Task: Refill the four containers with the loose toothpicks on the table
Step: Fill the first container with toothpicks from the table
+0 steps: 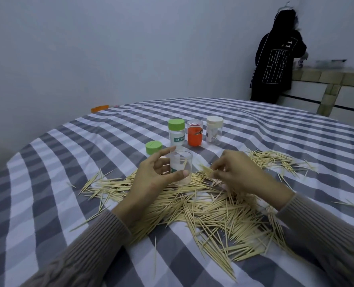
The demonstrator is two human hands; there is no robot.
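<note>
My left hand (151, 175) grips an open clear container (181, 168) standing upright on the cloth, thumb in front and fingers behind it. Its green lid (153, 147) lies just behind my left hand. My right hand (238, 172) pinches a small bundle of toothpicks (207, 170) just right of the container's mouth. Loose toothpicks (203, 208) lie spread in a wide pile under and in front of both hands. Three closed containers stand behind: one with a green lid (176, 132), an orange one (194, 135), and a white-lidded one (214, 130).
The table wears a grey and white checked cloth (58, 183). More toothpicks (275, 160) lie scattered to the right. An orange object (99, 108) sits at the far table edge. A person in a dark hooded top (275, 59) stands at a counter at the back right.
</note>
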